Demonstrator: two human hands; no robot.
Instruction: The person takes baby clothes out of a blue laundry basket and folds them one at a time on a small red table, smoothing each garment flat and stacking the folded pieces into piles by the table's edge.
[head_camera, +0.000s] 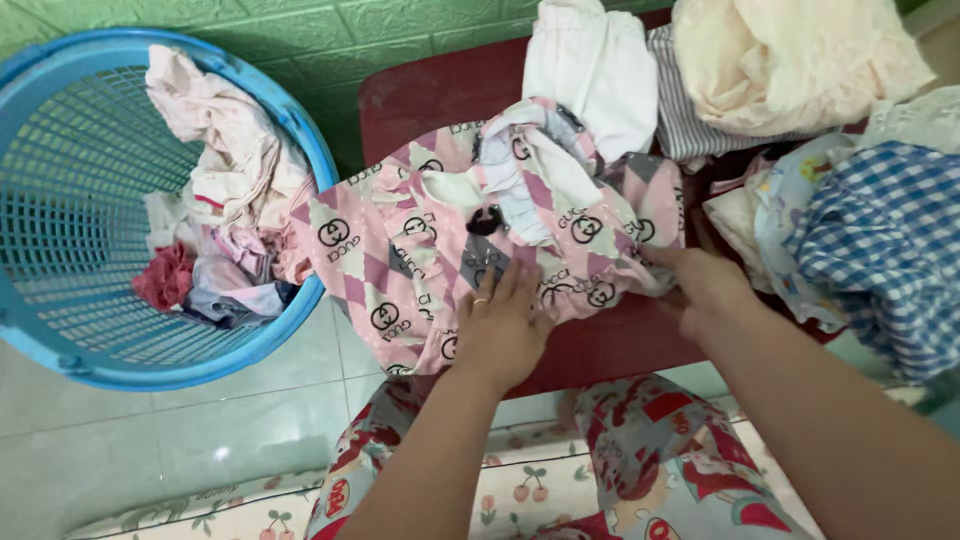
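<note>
**Both hands on a pink patterned garment at a low red worktop**

At far left a round blue laundry basket (60, 330) of open plastic mesh stands on the pale tiled floor (150, 440), tipped toward the camera, with crumpled pink, white and red clothes (225, 200) heaped inside and spilling over its rim.

Beside it, a pink garment (400, 250) with a diamond pattern and round black logo marks lies spread on the dark red worktop (420, 95); its left edge hangs over toward the basket.

The left hand (500, 325) lies palm-down on the garment's near edge, fingers (515, 285) extended and close together, pressing the cloth flat rather than gripping it; a ring shows on one finger.

The right hand (705, 285) reaches to the garment's right edge. Its fingers look curled onto the fabric, but motion blur keeps me from telling whether they pinch it.

Further right and behind lie a folded white piece (590, 70), a striped cloth (685, 125), a cream bundle (790, 55) and a blue-and-white checked cloth (885, 245).

Below, the person's knees in red-printed trousers (660, 440) show.
</note>
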